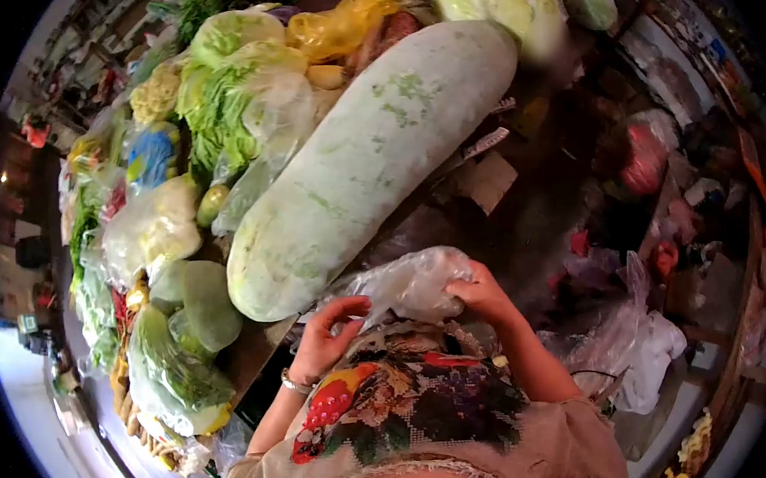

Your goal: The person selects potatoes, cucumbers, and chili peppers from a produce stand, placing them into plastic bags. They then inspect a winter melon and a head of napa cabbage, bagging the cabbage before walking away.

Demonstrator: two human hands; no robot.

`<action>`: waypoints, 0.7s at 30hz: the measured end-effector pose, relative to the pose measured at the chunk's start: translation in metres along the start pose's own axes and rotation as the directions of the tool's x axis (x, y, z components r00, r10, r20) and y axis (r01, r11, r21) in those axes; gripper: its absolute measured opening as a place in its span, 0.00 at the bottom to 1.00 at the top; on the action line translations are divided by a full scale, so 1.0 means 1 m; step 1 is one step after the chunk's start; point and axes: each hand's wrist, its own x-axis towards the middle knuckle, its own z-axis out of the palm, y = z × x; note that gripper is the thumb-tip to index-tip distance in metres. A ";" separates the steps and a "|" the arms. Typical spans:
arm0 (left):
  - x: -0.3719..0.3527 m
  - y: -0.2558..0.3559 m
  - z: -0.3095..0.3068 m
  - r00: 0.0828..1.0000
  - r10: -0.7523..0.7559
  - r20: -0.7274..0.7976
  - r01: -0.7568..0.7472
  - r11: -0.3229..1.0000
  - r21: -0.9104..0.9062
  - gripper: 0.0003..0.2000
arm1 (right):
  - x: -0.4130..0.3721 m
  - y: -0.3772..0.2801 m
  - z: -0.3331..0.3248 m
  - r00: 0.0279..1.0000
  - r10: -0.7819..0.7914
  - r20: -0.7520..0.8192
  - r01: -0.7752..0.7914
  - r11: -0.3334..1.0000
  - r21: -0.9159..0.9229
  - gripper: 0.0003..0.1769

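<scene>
A huge pale green winter melon (pixel 375 167) lies diagonally across the stall in front of me. Between it and my body, my right hand (pixel 482 292) grips a thin clear plastic bag (pixel 407 281) by its right end, fingers closed on the film. The bag spreads leftward, crumpled, along the melon's lower side. My left hand (pixel 327 337) is at the bag's left end, close to the melon's rounded tip. Its fingers are loosely curled, with a gap between thumb and forefinger and nothing visible in it.
Left of the melon are bagged lettuce (pixel 224 95), a cauliflower (pixel 155 92), a bulging clear bag (pixel 153 223) and bagged green vegetables (pixel 174 371). A yellow net bag (pixel 349 19) lies behind. On the right hang white plastic bags (pixel 642 346) beside cluttered shelves.
</scene>
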 end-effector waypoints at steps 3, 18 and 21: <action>0.011 0.010 0.003 1.000 -0.014 0.019 0.014 1.000 0.021 0.16 | -0.012 -0.008 -0.029 0.960 -0.072 -0.272 0.051 0.995 -0.083 0.23; 0.120 0.027 0.087 0.994 0.094 0.049 -0.102 0.974 0.201 0.15 | -0.037 -0.036 -0.219 0.678 -0.178 -0.713 0.273 0.962 0.019 0.19; 0.156 0.026 0.129 0.990 0.138 0.007 -0.137 0.977 0.166 0.15 | -0.029 -0.055 -0.286 0.598 -0.202 -0.776 0.309 0.951 -0.010 0.19</action>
